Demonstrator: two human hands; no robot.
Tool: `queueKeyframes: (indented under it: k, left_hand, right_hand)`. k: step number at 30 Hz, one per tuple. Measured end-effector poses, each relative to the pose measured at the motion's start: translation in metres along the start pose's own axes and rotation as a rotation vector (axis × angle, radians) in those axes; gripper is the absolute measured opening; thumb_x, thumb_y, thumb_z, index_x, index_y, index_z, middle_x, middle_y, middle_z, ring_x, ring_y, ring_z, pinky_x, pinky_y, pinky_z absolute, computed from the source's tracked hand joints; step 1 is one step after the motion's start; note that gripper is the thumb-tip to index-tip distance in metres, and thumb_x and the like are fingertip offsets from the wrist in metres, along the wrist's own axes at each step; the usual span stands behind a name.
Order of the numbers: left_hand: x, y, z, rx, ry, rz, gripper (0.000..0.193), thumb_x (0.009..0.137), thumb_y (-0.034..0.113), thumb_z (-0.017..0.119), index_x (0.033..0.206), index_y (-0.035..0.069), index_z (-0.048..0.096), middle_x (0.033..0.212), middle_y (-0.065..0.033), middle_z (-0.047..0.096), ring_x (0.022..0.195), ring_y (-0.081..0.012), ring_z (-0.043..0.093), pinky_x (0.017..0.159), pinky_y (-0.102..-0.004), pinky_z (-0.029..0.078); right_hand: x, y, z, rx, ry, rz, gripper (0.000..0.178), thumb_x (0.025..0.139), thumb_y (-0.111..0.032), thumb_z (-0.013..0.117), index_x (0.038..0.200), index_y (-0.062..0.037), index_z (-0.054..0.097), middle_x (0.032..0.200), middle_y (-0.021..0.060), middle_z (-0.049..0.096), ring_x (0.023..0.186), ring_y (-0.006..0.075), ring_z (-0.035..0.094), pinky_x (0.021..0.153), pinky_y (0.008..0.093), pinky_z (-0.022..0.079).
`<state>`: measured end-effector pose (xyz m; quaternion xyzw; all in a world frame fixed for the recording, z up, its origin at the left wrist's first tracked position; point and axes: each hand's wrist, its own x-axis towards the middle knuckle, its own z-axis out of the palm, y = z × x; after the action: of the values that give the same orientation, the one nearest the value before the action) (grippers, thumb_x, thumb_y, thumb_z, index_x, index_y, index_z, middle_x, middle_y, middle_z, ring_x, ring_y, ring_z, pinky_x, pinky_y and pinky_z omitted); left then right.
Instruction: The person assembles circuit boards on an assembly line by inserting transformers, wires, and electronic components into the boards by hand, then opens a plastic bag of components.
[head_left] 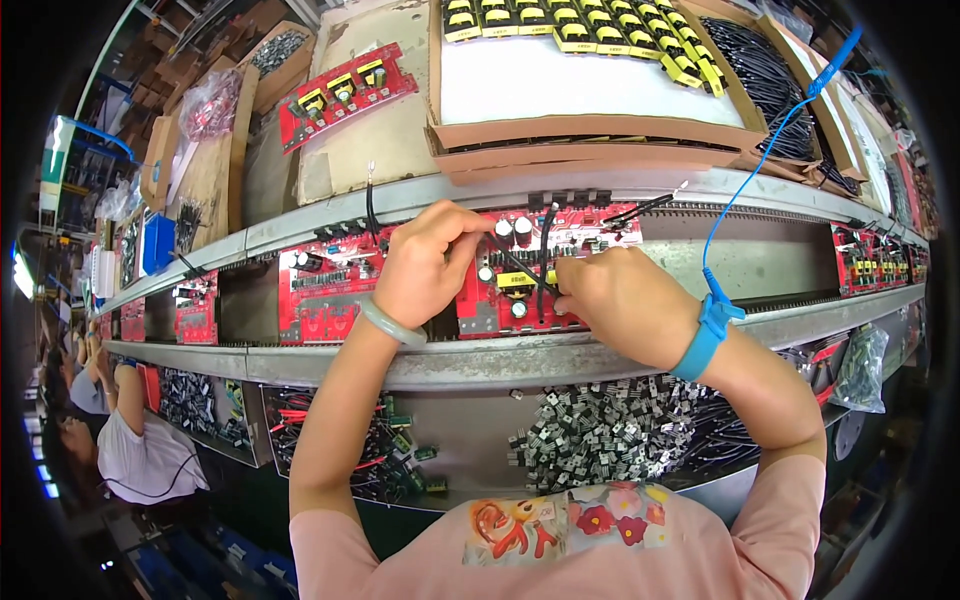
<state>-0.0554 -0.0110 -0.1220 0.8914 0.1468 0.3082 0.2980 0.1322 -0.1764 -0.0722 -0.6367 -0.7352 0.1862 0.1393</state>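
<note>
A red circuit board lies in the metal rail in front of me, carrying silver-topped capacitors and a yellow-and-black transformer. A black wire slants across it between my hands. My left hand pinches the wire's upper left end, above the board's left part. With fingers closed, my right hand grips near the lower right end, beside the transformer; its fingertips partly cover what they hold. Another black wire stands up from the board behind.
More red boards sit along the rail. Beyond it, a cardboard box holds rows of yellow transformers, near a board and black wires. Small metal-tabbed parts fill a tray nearer me. A blue cord runs from my right wristband. Another person sits left.
</note>
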Motion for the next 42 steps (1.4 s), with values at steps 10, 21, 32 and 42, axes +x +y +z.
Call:
queueKeyframes:
  k: [10,21,32,42]
  left_hand:
    - [-0.007,-0.009,-0.008,-0.001,-0.022,0.019,0.013,0.089,-0.003,0.07,0.101,0.0,0.071,0.094,-0.0158,0.071,0.086,-0.0338,0.071,0.076,-0.0387,0.057]
    - [0.007,0.016,-0.026,0.565,0.257,0.609,0.043,0.076,-0.002,0.076,0.118,0.009,0.076,0.126,-0.0096,0.062,0.113,-0.0319,0.063,0.088,-0.0415,0.059]
    - [0.009,0.007,-0.026,0.608,0.069,0.666,0.036,0.07,0.007,0.07,0.105,-0.003,0.075,0.105,-0.0101,0.067,0.1,-0.0272,0.066,0.083,-0.0378,0.06]
    - [-0.002,-0.004,-0.002,0.153,0.019,0.197,0.024,0.081,-0.013,0.069,0.102,-0.002,0.07,0.102,-0.0147,0.072,0.09,-0.0285,0.073,0.075,-0.0346,0.059]
  right_hand:
    - [-0.009,-0.007,0.0,0.116,0.204,0.001,0.022,0.081,-0.012,0.08,0.089,0.0007,0.065,0.073,0.0182,0.068,0.071,0.0383,0.07,0.064,0.0458,0.055]
    - [0.016,-0.016,0.011,0.143,0.299,-0.02,0.022,0.088,-0.021,0.074,0.081,-0.0021,0.064,0.07,0.0181,0.066,0.065,0.0377,0.067,0.059,0.0474,0.054]
    - [0.023,-0.018,0.012,0.06,0.252,-0.041,0.022,0.088,-0.021,0.073,0.078,-0.0036,0.064,0.068,0.0161,0.067,0.065,0.035,0.07,0.058,0.0461,0.056]
    - [0.026,-0.015,0.015,0.013,0.22,-0.067,0.019,0.085,-0.016,0.074,0.078,-0.0041,0.061,0.071,0.0136,0.067,0.065,0.0334,0.07,0.057,0.0445,0.056]
